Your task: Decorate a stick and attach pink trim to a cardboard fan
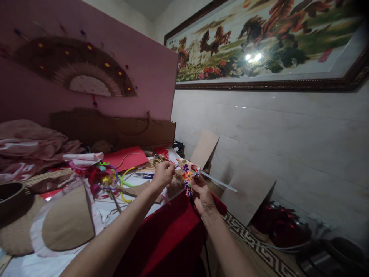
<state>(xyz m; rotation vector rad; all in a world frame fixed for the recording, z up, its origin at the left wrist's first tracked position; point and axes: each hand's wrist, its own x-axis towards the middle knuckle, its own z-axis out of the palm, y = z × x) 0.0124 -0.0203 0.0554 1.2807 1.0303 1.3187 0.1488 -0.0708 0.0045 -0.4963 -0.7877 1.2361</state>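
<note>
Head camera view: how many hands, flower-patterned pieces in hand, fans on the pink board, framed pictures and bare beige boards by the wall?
Left hand and right hand: 2
Flower-patterned piece: 1
Fan: 1
Framed picture: 1
Beige boards: 2
Total: 7

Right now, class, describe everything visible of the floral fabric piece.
The floral fabric piece looks like pale cloth printed with purple, red and orange flowers, irregular in outline with projecting points. The right hand holds it up near the edge of the red cloth. The left hand is close by; whether it touches is unclear.
</note>
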